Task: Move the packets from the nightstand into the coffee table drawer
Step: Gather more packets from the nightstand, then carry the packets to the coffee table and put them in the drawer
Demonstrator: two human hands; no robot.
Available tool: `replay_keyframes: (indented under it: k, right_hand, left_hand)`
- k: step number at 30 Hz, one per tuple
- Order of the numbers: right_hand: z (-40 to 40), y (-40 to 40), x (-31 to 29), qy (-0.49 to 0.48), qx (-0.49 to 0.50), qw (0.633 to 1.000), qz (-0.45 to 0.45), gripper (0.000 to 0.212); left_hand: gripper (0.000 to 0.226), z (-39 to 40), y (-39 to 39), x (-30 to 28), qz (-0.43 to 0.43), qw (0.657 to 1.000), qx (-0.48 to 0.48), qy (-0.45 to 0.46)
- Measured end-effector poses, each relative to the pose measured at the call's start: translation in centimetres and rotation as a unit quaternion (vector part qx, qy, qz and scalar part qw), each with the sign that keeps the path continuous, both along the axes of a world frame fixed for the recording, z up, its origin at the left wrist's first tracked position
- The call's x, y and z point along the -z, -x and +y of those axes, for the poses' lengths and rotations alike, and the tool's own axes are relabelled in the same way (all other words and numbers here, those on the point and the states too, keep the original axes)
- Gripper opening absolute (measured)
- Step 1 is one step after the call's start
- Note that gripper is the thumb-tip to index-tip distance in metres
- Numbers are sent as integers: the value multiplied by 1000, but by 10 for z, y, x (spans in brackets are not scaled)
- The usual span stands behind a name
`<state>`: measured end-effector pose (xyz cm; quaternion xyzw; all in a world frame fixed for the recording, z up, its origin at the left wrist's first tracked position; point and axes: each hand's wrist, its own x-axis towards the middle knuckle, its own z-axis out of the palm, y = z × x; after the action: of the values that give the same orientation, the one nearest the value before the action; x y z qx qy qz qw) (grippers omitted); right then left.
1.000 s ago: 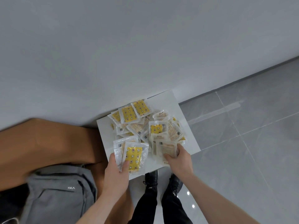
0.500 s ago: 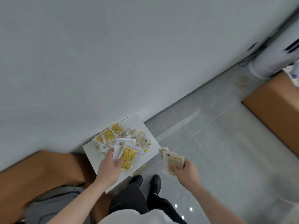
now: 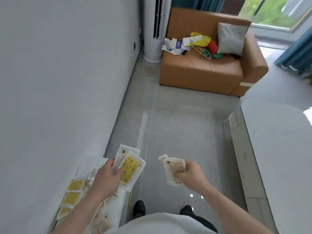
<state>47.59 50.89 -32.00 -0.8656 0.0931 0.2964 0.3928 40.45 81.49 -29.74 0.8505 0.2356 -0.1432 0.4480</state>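
My left hand (image 3: 105,180) grips a small stack of packets (image 3: 129,166), the top one yellow with a clear border, held just past the nightstand's right edge. A second bunch of pale packets (image 3: 173,169) is gripped in my right hand (image 3: 190,176), over the grey floor. The white nightstand (image 3: 118,205) sits at the lower left against the wall. Several yellow and pale packets (image 3: 72,196) still lie on it. The white coffee table (image 3: 278,149) stands at the right; no open drawer shows.
A tan sofa (image 3: 202,71) with a grey cushion, papers and bright bags stands ahead. A white tower fan (image 3: 154,31) is beside it by the wall. Grey tiled floor (image 3: 177,124) runs between wall and coffee table. My black shoes (image 3: 140,208) show below.
Both hands have lifted their packets off the nightstand. My view has swung up and to the right, away from the nightstand, bringing the sofa and coffee table into sight.
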Motion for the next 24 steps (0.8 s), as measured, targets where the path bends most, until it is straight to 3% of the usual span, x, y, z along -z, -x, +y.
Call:
replay_keyframes:
  k: [6, 11, 20, 24]
  right_hand:
    - [-103, 43, -18, -22, 133, 990, -32, 38]
    - [-216, 93, -32, -26, 210, 976, -50, 21]
    - [-419, 180, -68, -1, 306, 950, -59, 17]
    - [-494, 217, -73, 8, 368, 927, -67, 35]
  left_hand:
    - [12, -95, -33, -22, -28, 990, 140, -11]
    - [13, -226, -49, -35, -54, 979, 199, 6]
    - [20, -473, -20, -54, -66, 951, 290, 83]
    - [21, -554, -14, -60, -39, 938, 331, 92]
